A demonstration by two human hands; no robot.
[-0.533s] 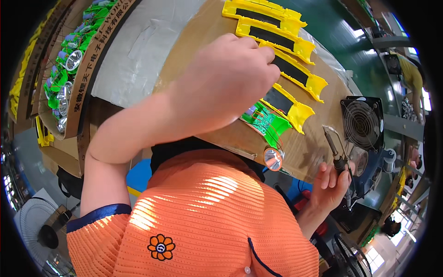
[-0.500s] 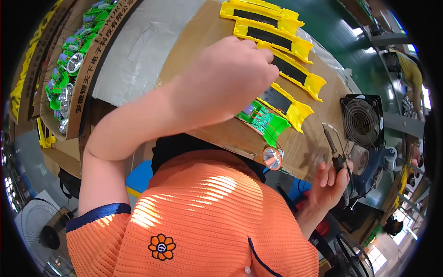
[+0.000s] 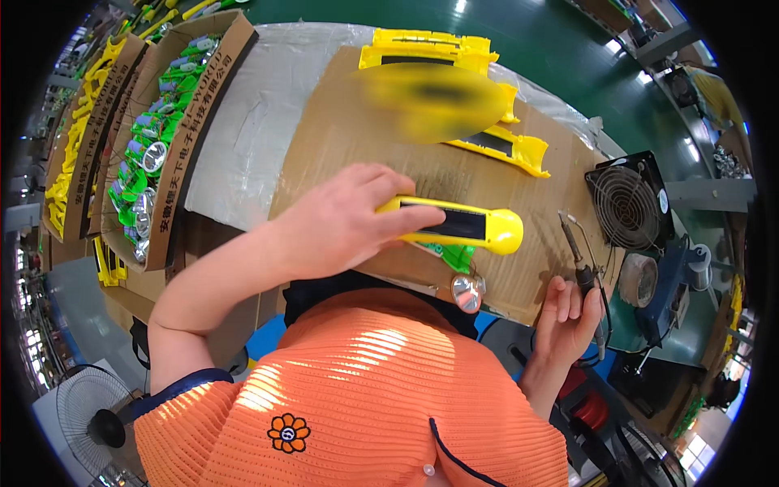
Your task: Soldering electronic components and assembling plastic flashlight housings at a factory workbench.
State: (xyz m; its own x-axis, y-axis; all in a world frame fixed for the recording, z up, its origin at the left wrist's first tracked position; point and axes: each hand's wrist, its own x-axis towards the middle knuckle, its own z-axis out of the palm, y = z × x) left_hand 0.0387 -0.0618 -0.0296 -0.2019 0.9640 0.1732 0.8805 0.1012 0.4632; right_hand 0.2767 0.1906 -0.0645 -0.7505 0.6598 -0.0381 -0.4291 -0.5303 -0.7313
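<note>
My left hand (image 3: 349, 219) grips a yellow plastic casing (image 3: 505, 232) with a dark panel, the index finger lying along its top. Beneath that casing a green plastic part (image 3: 459, 258) shows in part, the rest hidden. A round silver reflector (image 3: 468, 292) lies just in front of it at the cardboard edge. In my right hand (image 3: 572, 321) a soldering iron (image 3: 586, 277) is held between thumb and fingers, its tip pointing up and away. Farther off, several yellow half casings (image 3: 519, 152) lie in a row; one is smeared by blur.
Brown cardboard (image 3: 324, 162) covers the bench. At left, a carton (image 3: 207, 105) holds green assemblies with reflectors, beside another carton (image 3: 89, 174) of yellow casings. A square black fan (image 3: 629, 203), a tape roll (image 3: 638, 280) and a blue device (image 3: 670, 284) stand at right.
My left hand has come nearer to me from the row of casings. The nearest casing has left the row and now sits in it, over the green part. My right hand stays nearly still.
</note>
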